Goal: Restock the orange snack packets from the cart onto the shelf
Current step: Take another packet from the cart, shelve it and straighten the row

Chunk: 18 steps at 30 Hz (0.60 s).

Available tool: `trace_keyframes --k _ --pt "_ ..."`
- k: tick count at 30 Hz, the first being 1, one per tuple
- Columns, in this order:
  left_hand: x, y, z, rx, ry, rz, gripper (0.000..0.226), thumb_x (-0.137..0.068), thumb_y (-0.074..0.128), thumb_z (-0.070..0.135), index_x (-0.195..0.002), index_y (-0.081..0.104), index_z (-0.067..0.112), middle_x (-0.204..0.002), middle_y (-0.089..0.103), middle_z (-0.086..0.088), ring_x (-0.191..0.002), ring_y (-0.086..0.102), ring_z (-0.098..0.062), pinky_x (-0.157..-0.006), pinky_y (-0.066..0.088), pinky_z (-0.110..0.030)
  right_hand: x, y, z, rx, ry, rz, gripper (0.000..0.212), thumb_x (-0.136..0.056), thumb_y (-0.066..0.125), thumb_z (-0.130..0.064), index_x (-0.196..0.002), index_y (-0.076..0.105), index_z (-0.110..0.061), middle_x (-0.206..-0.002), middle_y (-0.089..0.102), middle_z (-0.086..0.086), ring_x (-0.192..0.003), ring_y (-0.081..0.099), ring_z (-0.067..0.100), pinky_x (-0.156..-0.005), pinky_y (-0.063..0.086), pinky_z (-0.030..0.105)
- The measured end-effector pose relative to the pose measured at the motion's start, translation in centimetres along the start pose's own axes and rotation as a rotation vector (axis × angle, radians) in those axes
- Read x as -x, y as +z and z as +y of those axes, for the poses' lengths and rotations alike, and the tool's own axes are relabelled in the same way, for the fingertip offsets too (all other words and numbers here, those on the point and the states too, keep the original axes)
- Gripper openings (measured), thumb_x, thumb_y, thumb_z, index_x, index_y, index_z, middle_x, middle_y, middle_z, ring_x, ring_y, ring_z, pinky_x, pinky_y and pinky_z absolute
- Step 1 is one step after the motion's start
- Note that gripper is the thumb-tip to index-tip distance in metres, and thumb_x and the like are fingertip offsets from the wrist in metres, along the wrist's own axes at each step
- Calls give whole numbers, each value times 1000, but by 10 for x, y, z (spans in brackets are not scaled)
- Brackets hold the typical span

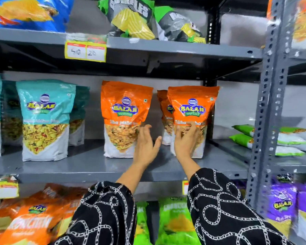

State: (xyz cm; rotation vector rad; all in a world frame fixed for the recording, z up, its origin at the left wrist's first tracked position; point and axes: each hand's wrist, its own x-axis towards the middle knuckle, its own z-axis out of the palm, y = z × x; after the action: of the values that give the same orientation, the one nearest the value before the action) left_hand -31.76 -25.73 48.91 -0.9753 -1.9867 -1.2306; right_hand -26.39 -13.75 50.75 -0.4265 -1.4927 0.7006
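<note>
We count three orange packets on the middle shelf (88,167): a left packet (125,119), a right packet (191,121), and a third packet (164,117) tucked behind the right one, only its left strip showing. All three stand upright, long axis vertical, printed fronts facing us, top seals up. Left of them stand teal packets, at least three: a front teal packet (44,119), one behind it, and one cut by the left edge.

Our two hands reach over the shelf lip, both in black sleeves with a white chain print. Our left hand (147,144) is spread, palm turned right, its fingers at the lower right corner of the left packet and closed on nothing; we cannot tell whether they touch it. Our right hand (185,140) lies flat against the lower front of the right packet, fingers splayed, pressing rather than clasping, and covers part of its clear window.

The gap between the two front packets is bare shelf. A grey upright (270,103) stands to the right; beyond it lie green packets (244,137), stacked flat. Above hangs a yellow price tag (86,51); below lean more orange and green bags
</note>
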Motion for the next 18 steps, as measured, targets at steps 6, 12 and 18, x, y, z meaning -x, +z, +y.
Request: trace_keyframes --k 6,12,18 --pt "-12 67 14 39 -191 -576 88 -74 74 43 -140 26 8 -143 40 -15 -131 41 -25 -108 34 -35 -41 -42 68 -97 337 -366 82 -74 76 -44 -134 36 -8 -135 50 18 -125 48 34 -104 41 49" --pt "-24 78 1 -57 -257 -471 61 -66 79 46 -100 48 6 -104 62 -16 -94 58 -29 -77 45 -38 -53 -42 81 -371 349 -758 54 -75 79 -12 -120 51 -20 -130 60 10 -111 59 20 -91 48 31" --pt "-25 78 -2 -140 -258 -488 69 -75 72 45 -123 44 4 -129 58 -17 -112 57 -34 -91 49 -43 -50 -39 83 -26 260 -780 99 -64 87 -29 -139 24 -12 -140 39 13 -130 40 30 -107 37 37"
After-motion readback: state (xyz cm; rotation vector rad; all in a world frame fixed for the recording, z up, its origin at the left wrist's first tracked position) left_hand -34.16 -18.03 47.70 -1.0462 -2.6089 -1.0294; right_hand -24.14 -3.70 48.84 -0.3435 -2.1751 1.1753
